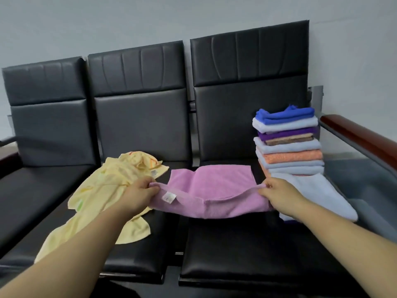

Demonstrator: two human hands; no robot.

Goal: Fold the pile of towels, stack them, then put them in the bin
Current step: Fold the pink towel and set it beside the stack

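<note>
Three seats [236,244], pink towel [214,186], yellow towels [103,186], stack [290,147]

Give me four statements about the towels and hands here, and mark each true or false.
1. The left hand and the right hand both pinch the pink towel. True.
2. The yellow towel lies folded on the stack. False: it lies crumpled on the black seats, beside the pink towel.
3. A dark blue towel tops the stack. True.
4. The stack stands to the left of the pink towel. False: it stands to its right.
</note>
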